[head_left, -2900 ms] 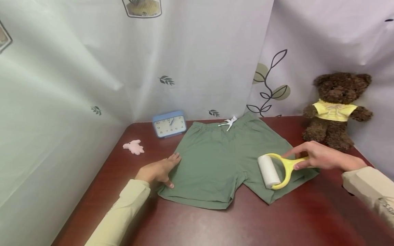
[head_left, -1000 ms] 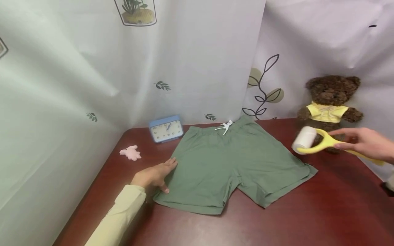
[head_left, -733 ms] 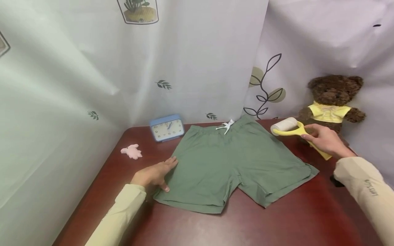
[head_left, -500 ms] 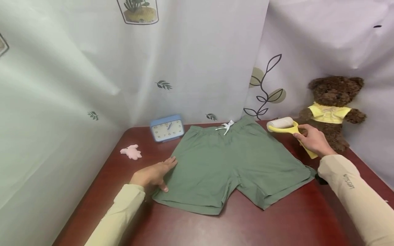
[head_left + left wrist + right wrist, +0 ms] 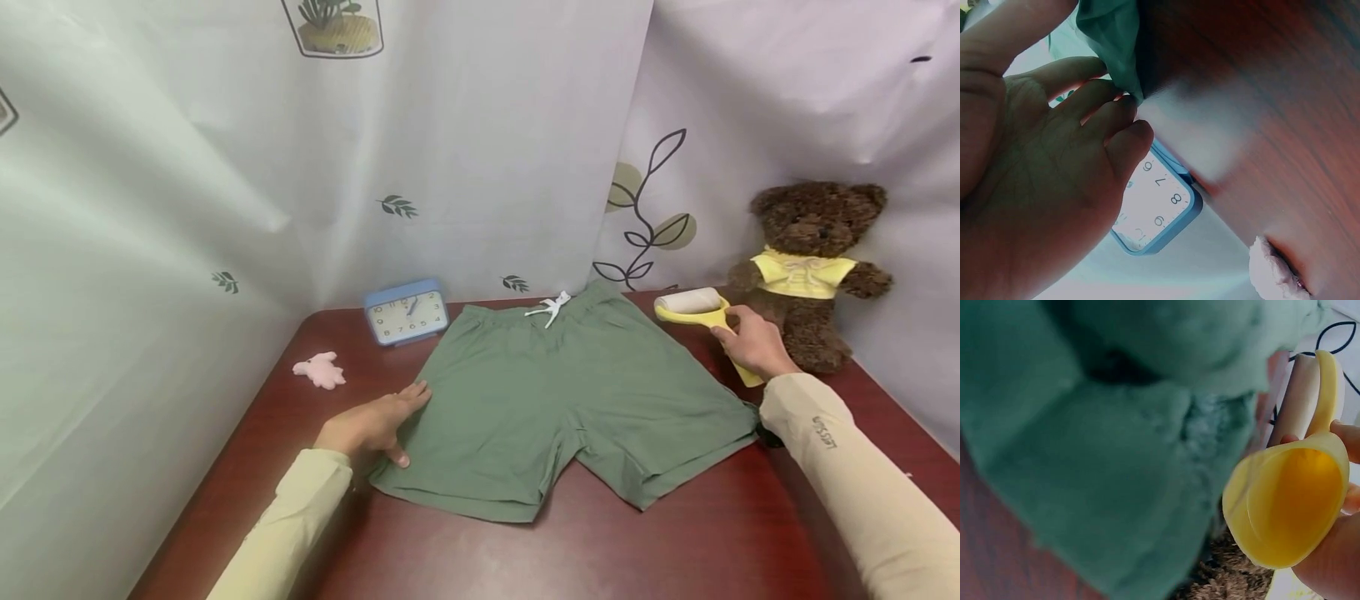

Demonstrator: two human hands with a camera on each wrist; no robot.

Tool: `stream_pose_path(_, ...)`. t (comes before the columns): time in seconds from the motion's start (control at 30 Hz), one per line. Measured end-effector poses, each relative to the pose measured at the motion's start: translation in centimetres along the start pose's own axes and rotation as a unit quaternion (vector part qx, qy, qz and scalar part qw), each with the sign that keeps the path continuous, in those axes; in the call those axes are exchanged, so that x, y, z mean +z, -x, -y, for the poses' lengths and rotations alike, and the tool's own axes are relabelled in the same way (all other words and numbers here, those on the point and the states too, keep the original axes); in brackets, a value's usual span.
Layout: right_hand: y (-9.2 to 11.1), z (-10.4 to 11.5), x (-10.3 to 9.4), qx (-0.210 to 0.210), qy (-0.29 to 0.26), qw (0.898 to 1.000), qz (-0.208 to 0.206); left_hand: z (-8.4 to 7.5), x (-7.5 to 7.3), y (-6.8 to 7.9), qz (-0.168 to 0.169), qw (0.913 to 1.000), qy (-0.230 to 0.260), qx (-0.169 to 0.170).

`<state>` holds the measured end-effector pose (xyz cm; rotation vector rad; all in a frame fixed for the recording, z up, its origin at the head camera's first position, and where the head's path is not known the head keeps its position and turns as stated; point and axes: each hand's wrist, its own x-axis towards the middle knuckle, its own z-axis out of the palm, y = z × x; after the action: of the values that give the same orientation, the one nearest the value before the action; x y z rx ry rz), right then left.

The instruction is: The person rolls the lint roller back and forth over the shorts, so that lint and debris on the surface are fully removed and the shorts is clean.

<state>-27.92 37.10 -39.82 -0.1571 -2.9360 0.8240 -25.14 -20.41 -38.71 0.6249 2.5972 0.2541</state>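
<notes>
Green shorts (image 5: pixel 517 392) with a white drawstring lie spread flat on the dark red table. My left hand (image 5: pixel 375 425) rests on their left edge, its fingers fairly straight; in the left wrist view those fingers (image 5: pixel 1110 112) touch the green cloth (image 5: pixel 1113 37). At the right, my right hand (image 5: pixel 753 342) grips the yellow handle of a lint roller (image 5: pixel 688 302). The white roll is near the table's back edge, beside the upper right of the shorts. From the right wrist view, the handle's hollow end (image 5: pixel 1291 506) faces the camera, with part of the hand (image 5: pixel 1335 556) behind it.
A blue alarm clock (image 5: pixel 407 315) stands behind the shorts, left of the drawstring. The small pink animal-shaped piece (image 5: pixel 321 370) lies at the left. A brown teddy bear (image 5: pixel 813 250) in a yellow top sits at the back right. Grey-white patterned sheeting (image 5: pixel 487 150) hangs behind the table.
The lint roller was over the right leg of the shorts, lifted away right toward the bear, then came back left to the table's back edge. The left hand has stayed on the shorts.
</notes>
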Motion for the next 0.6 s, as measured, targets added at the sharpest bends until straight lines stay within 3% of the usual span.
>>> stream_pose_path(0.4,-0.4,0.0,0.57,-0.003,0.007,1.0,0.009,0.29,0.2,0.05,-0.004,1.0,0.003,-0.003)
stream_pose_path(0.6,-0.93,0.27,0.91,-0.029,0.023,0.999,-0.017,0.2,0.23,0.2,-0.004,0.9999,-0.002,-0.01)
